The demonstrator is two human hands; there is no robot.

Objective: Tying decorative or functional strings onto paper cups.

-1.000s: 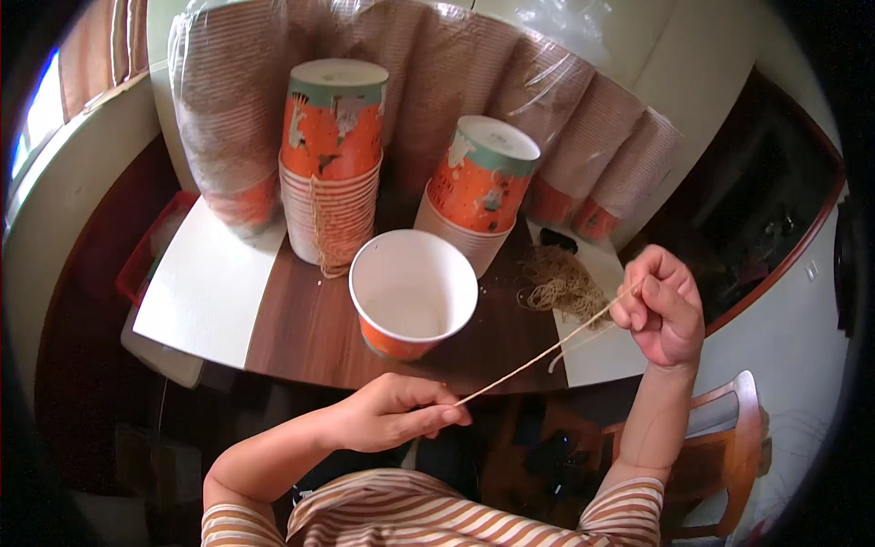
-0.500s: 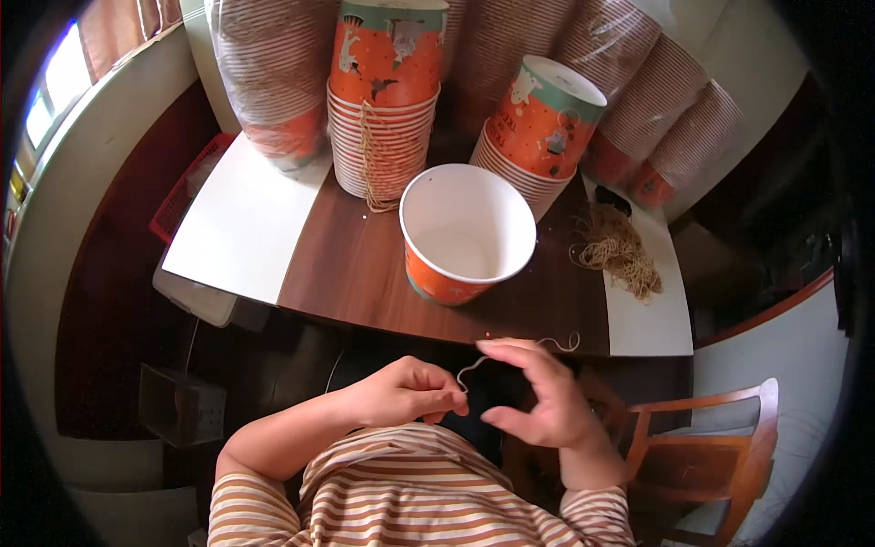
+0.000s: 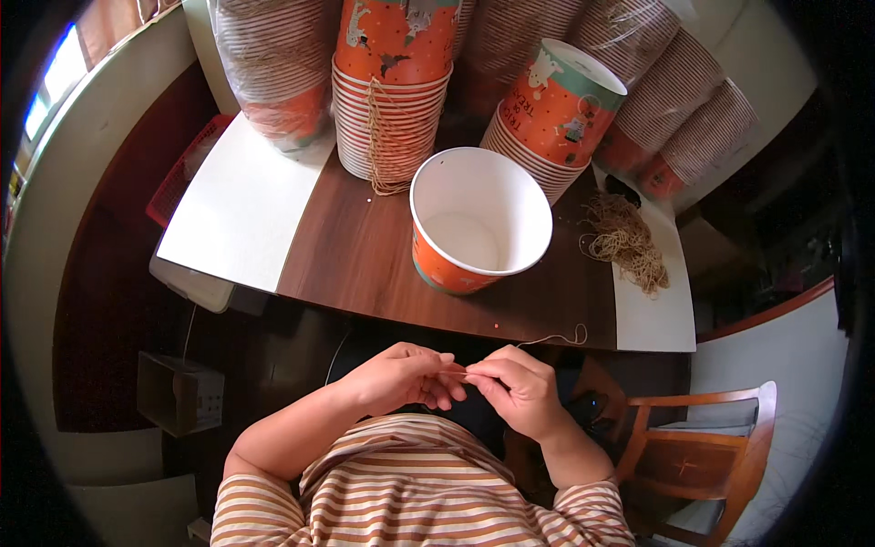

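Below the table's near edge, my two hands meet in front of my striped shirt with a thin string [image 3: 553,338] between them. My right hand [image 3: 519,390] pinches the string between thumb and fingertips. The string also trails behind that hand onto the table edge, ending in a loose curl. My left hand [image 3: 401,376] has its thumb against the index finger, where a short taut piece of string emerges; its other fingers are loosely curled. Just beyond the hands stands an upright orange paper bucket [image 3: 456,276], white inside, with a green band at its base.
Upside-down stacks of similar buckets [image 3: 392,118] [image 3: 556,114] stand behind, one draped with strings [image 3: 378,137]. Plastic-wrapped stacks [image 3: 273,68] line the back. A tangled string bundle [image 3: 629,242] lies at the table's right. A wooden chair [image 3: 688,456] stands right; a red basket [image 3: 173,187] sits left.
My right hand has closed from an open spread and come in to meet the left, now pinching the string. The left fingers have loosened somewhat. The view has shifted slightly.
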